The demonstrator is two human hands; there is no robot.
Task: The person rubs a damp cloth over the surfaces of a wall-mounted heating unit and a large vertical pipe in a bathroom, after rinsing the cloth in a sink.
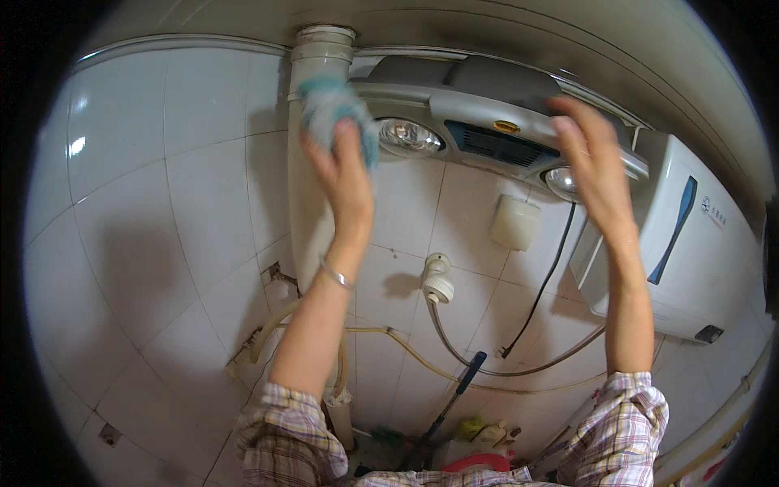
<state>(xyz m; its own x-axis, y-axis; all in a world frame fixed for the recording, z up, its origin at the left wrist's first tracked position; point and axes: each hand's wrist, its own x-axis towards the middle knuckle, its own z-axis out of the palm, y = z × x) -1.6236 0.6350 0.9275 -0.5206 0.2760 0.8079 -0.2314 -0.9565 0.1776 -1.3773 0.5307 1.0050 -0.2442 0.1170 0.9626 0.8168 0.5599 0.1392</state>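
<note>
My left hand (342,173) grips a crumpled teal-and-white cloth (331,112), blurred by motion. The cloth lies in front of a white vertical pipe (321,52) at the left end of a silver-grey bathroom lamp heater (499,103). Just right of the cloth is the heater's left round bulb (409,135). My right hand (593,152), also blurred, is raised with fingers apart before the heater's right end. It holds nothing that I can see and partly covers the right bulb (561,181); whether it touches the housing, I cannot tell.
A white water heater (700,237) hangs on the right. Below the lamps are a covered wall box (516,222), a dangling black cord (551,280) with a plug, and a white pipe fitting (438,280) with a hose. A blue-handled pole (468,374) leans lower down. The ceiling (487,30) is close overhead.
</note>
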